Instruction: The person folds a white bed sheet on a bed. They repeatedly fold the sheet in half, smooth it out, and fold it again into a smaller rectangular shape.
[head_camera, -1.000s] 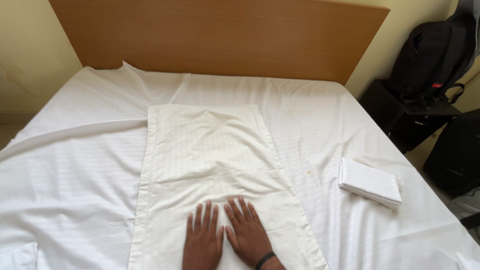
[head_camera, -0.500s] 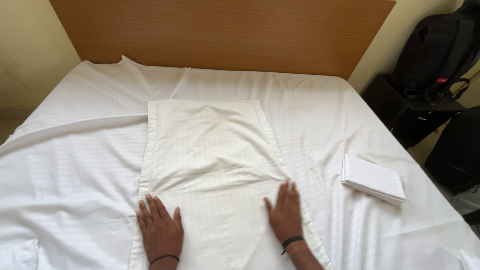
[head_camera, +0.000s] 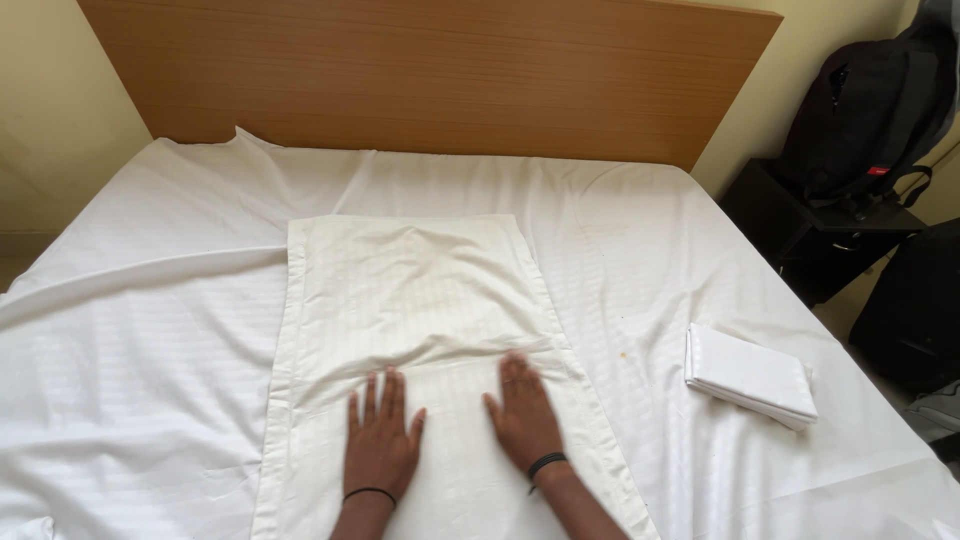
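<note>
Both hands lay flat on the pillowcase (head_camera: 420, 330).
The left hand (head_camera: 380, 445) and right hand (head_camera: 525, 420), each grip apart, pressed its near half, mid-bed (head_camera: 150, 330); a folded cloth (head_camera: 748, 375) lay by the right edge.

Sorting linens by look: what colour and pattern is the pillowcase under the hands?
The pillowcase is off-white with faint woven stripes, seen best in the head view.

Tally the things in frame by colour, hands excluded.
White: 3 - sheet, pillowcase, folded cloth
Black: 3 - backpack, nightstand, bag
Brown: 1 - headboard
Total: 7
</note>
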